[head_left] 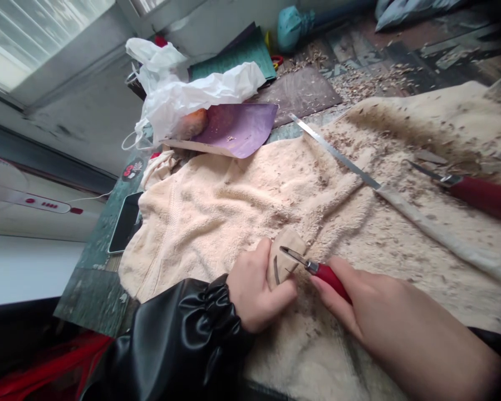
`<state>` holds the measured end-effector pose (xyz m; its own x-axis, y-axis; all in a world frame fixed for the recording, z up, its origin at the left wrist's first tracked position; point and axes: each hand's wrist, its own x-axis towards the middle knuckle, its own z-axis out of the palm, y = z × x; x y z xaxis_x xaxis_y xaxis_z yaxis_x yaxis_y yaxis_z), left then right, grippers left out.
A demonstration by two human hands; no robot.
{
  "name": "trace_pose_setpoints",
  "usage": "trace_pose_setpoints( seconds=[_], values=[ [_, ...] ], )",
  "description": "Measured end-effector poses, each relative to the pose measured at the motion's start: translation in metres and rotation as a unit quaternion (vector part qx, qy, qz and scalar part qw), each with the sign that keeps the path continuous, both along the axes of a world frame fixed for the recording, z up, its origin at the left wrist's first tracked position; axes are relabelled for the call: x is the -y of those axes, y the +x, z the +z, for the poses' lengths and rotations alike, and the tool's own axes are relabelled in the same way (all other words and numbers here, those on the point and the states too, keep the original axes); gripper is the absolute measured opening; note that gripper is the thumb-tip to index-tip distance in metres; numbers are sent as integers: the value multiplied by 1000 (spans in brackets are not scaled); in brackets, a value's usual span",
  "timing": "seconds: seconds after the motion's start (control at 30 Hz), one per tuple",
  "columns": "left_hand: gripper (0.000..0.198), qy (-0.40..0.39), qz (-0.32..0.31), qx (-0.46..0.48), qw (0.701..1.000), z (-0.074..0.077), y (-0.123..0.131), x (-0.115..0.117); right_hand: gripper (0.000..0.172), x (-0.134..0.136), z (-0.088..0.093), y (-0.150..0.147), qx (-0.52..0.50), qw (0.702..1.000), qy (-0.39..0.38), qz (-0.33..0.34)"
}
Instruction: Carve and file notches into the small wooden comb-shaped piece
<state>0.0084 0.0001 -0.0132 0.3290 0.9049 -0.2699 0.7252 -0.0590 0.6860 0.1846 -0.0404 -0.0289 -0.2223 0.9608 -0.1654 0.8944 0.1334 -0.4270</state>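
My left hand (pixel 256 289), in a black glossy sleeve, is closed around a small pale wooden block (pixel 284 257) with pencil lines on it. My right hand (pixel 384 317) grips a carving knife with a red handle (pixel 332 279). Its short blade (pixel 294 256) rests against the face of the block. Both hands work over a cream fleece cloth (pixel 225 206) strewn with wood shavings.
A long flat blade with a wrapped handle (pixel 384 192) and a second red-handled knife (pixel 480 195) lie on the cloth at right. A purple sheet (pixel 244 128), white plastic bag (pixel 192 92), phone (pixel 125 223) and green mat (pixel 242 55) sit beyond.
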Motion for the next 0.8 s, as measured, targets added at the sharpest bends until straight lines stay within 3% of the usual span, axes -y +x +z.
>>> trace_pose_setpoints(
  seconds=[0.17, 0.33, 0.63, 0.8],
  values=[
    [24, -17, 10, 38, 999, 3, -3, -2, 40, -8, 14, 6, -89, 994, -60, 23],
    [25, -21, 21, 42, 999, 3, -3, -1, 43, -11, 18, 13, -109, 992, -61, 18],
    [23, -20, -47, 18, 999, 4, -2, 0, 43, -19, 17, 13, -134, 973, -177, 63],
    [25, -33, -51, 18, 998, 6, -2, 0, 41, -23, 21, 24, -150, 969, -173, 93]
  ],
)
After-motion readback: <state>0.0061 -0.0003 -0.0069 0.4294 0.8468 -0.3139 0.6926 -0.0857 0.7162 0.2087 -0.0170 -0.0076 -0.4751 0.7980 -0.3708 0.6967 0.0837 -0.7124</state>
